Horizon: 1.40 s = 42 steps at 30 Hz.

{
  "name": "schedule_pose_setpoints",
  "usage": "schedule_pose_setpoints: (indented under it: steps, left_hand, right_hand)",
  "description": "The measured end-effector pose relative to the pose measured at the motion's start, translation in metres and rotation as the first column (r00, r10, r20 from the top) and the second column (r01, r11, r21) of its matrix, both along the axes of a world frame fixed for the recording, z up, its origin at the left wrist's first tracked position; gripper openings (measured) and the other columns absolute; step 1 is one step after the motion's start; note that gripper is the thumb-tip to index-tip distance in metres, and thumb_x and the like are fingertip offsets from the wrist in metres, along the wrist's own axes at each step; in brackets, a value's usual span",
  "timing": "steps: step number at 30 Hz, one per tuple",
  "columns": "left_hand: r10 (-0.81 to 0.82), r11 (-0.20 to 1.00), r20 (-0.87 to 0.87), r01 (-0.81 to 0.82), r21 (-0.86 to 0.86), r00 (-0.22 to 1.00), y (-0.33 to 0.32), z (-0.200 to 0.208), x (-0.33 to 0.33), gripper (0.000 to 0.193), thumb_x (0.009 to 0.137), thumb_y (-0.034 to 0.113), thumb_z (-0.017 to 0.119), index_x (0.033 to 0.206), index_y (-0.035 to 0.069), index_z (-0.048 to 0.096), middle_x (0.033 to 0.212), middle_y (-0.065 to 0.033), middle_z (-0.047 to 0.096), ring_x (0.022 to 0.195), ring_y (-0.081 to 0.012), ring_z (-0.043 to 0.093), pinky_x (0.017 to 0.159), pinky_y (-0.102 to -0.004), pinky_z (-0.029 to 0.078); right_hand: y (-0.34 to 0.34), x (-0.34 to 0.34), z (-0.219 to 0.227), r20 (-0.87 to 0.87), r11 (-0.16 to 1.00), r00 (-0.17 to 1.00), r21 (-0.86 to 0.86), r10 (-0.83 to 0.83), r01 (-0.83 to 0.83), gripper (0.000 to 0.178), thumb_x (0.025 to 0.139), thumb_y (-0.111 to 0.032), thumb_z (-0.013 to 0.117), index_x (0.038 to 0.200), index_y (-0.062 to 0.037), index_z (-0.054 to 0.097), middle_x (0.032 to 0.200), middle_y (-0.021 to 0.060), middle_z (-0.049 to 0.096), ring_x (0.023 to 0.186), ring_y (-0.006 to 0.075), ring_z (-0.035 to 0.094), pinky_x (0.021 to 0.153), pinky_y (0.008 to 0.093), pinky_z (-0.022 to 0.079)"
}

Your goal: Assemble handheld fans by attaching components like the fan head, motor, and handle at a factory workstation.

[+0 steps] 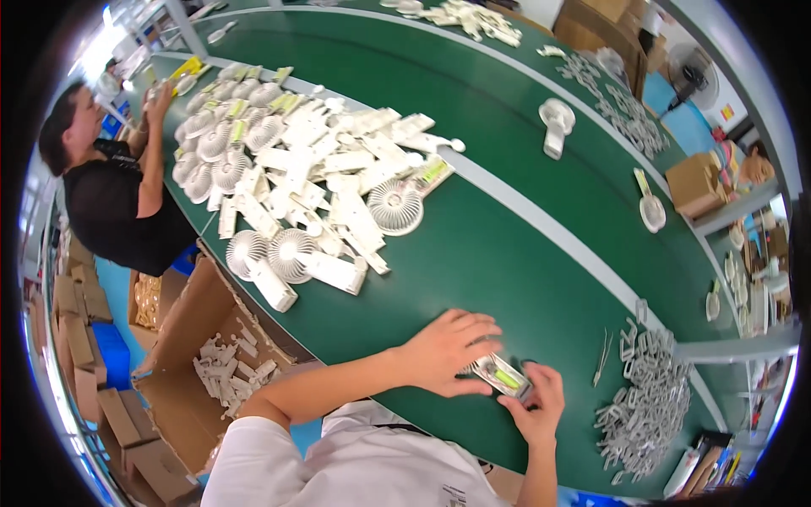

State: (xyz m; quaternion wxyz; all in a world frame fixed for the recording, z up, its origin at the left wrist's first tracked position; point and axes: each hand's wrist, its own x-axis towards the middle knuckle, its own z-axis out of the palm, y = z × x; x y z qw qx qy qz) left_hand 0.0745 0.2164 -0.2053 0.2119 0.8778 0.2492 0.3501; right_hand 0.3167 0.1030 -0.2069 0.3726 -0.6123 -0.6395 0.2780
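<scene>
Over the flat green tabletop point(498, 270), the right hand point(539, 404) pinches an open, oblong white plastic fan handle point(485, 367) whose lime-green battery-like cylinder point(508, 379) could slip out if tilted, while the left hand point(452, 351) covers the other end, grip hidden.

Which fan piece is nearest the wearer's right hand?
The fan piece between the right hand and left hand, yellow-green insert showing; the piled fans lie farther off.

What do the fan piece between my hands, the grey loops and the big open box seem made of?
Fan piece: probably plastic, whitish and smooth, going by its moulded casing. Grey loops: perhaps plastic, from their dull, uniform grey, though coated metal is possible. Open box: apparently cardboard, matte brown with ragged edges.
</scene>
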Motion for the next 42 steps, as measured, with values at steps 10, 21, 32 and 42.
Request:
schedule_pose_setpoints:
  steps: [10, 21, 32, 42]
  left_hand:
    - [0.792, 0.609, -0.213, -0.764, 0.212, 0.572, 0.159, 0.033, -0.046, 0.042, 0.078, 0.019, 0.078, 0.114, 0.002, 0.065, 0.111, -0.0152, 0.06, 0.109, -0.0336, 0.055, 0.089, -0.0438, 0.049]
    - [0.403, 0.856, -0.638, -0.516, 0.009, 0.657, 0.32, 0.032, -0.087, 0.033, 0.072, 0.013, 0.071, 0.105, 0.007, 0.073, 0.11, -0.0134, 0.072, 0.113, -0.036, 0.063, 0.091, -0.0462, 0.054]
    - [0.359, 0.653, 0.552, 0.22, -0.725, 0.753, 0.134, 0.101, -0.005, 0.039, 0.084, -0.008, 0.071, 0.117, 0.004, 0.054, 0.093, -0.0017, 0.063, 0.092, -0.0114, 0.065, 0.085, -0.0295, 0.056]
    - [0.228, 0.973, 0.143, -0.221, -0.062, 0.963, -0.041, 0.045, 0.025, 0.064, 0.071, 0.024, 0.093, 0.122, 0.005, 0.059, 0.114, -0.0132, 0.063, 0.091, -0.021, 0.065, 0.077, -0.0318, 0.056]
  right_hand:
    - [-0.022, 0.014, -0.034, -0.383, 0.926, 0.856, 0.006, -0.347, 0.378, 0.02, 0.098, -0.012, 0.064, 0.11, 0.0038, 0.063, 0.08, 0.002, 0.055, 0.054, 0.0038, 0.046, 0.046, 0.0177, 0.035]
    - [-0.018, 0.013, -0.039, -0.318, 0.919, 0.881, 0.066, -0.349, 0.388, 0.019, 0.101, -0.015, 0.061, 0.093, 0.0023, 0.066, 0.078, 0.0024, 0.059, 0.052, 0.0033, 0.046, 0.047, 0.0182, 0.034]
    - [-0.041, -0.006, 0.039, -0.444, 0.886, 0.79, -0.02, -0.423, 0.463, 0.033, 0.092, -0.019, 0.069, 0.117, 0.0031, 0.065, 0.094, 0.0067, 0.063, 0.073, 0.0105, 0.058, 0.063, 0.0221, 0.048]
    - [-0.036, -0.01, 0.072, -0.763, 0.891, 0.462, -0.41, -0.451, 0.193, 0.048, 0.1, -0.021, 0.06, 0.141, 0.0006, 0.045, 0.101, 0.0075, 0.062, 0.08, 0.023, 0.062, 0.071, 0.0346, 0.052]
